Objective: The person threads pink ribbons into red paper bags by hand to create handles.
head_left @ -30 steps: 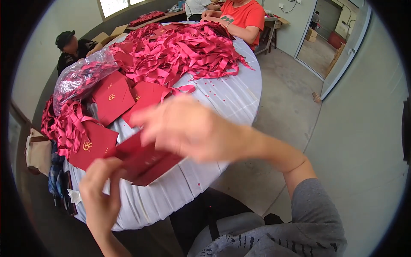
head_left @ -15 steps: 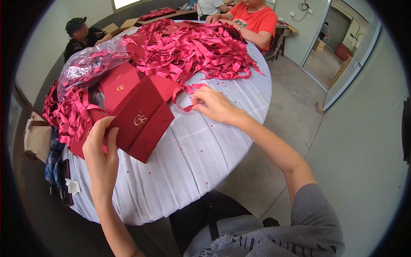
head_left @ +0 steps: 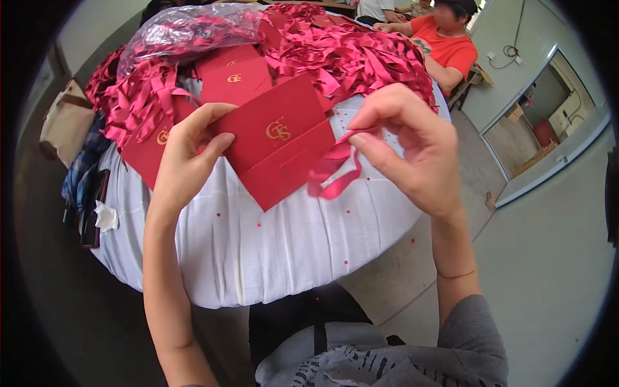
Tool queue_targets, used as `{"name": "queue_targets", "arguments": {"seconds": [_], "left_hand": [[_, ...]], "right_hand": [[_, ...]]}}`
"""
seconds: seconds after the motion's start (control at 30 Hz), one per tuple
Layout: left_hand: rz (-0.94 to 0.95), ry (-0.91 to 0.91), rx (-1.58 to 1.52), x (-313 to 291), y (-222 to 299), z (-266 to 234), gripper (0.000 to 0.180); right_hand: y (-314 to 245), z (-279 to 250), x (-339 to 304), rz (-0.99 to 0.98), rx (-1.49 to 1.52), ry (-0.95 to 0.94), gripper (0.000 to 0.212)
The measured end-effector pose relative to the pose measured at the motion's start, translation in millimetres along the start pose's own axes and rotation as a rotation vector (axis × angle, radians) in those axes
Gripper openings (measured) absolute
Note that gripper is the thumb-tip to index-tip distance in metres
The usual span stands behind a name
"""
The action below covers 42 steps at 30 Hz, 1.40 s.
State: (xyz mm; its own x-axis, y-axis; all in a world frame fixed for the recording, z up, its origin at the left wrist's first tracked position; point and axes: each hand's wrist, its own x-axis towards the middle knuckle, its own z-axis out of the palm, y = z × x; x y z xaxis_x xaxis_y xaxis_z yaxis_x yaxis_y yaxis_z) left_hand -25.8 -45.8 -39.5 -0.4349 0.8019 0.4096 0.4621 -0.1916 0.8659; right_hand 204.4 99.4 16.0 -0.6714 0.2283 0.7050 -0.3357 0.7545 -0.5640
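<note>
At the frame's centre, the left hand [head_left: 190,151] is pinching a smooth, creased red card [head_left: 277,148] by its edge. Right of centre, the right hand [head_left: 412,142] is gripping a glossy, looping ribbon [head_left: 334,189] between thumb and fingers. Wrinkled white cloth [head_left: 290,251] is covering the rounded desk below.

A white-clothed table [head_left: 293,261] bears heaped red ribbons [head_left: 364,58]

Ribbon [head_left: 332,189] blurred nr R hand [head_left: 416,145]; L hand [head_left: 184,155] part-hidden behind red folder [head_left: 277,148]. Far person [head_left: 371,10] cut off @ top. Red dots [head_left: 259,225] too small to ID.
</note>
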Motion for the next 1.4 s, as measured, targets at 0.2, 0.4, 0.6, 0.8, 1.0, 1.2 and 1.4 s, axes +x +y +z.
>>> {"name": "queue_targets", "arguments": {"seconds": [0.2, 0.4, 0.6, 0.8, 1.0, 1.2, 1.4], "left_hand": [[-0.051, -0.066, -0.147, -5.4, 10.0, -0.7, 0.033], [-0.078, -0.09, -0.232, -7.4, 3.5, -3.4, 0.033], [-0.052, -0.184, -0.195, -5.8, 5.7, -5.1, 0.036], [0.008, -0.09, -0.209, -11.8, 8.7, 0.4, 0.031], [0.097, 0.003, -0.115, -13.8, 8.4, 13.0, 0.025], [0.172, 0.124, 0.072, -20.2, 15.8, 18.8, 0.024], [0.323, 0.204, 0.185, -23.4, 21.5, 26.5, 0.025]], "right_hand": [[22.3, 39.4, 14.2, 0.265, 0.712, -0.131, 0.01], [33.0, 61.0, 17.2, 0.504, 1.049, -0.167, 0.013], [27.3, 62.5, 16.7, 0.573, 0.674, -0.197, 0.018], [15.8, 69.6, 18.6, 0.539, 0.383, -0.071, 0.011], [23.6, 78.8, 13.5, 0.384, 0.173, -0.047, 0.008], [21.5, 83.0, 16.7, 0.332, 0.057, 0.019, 0.008], [5.4, 73.9, 18.4, 0.282, -0.09, -0.043, 0.009]]}}
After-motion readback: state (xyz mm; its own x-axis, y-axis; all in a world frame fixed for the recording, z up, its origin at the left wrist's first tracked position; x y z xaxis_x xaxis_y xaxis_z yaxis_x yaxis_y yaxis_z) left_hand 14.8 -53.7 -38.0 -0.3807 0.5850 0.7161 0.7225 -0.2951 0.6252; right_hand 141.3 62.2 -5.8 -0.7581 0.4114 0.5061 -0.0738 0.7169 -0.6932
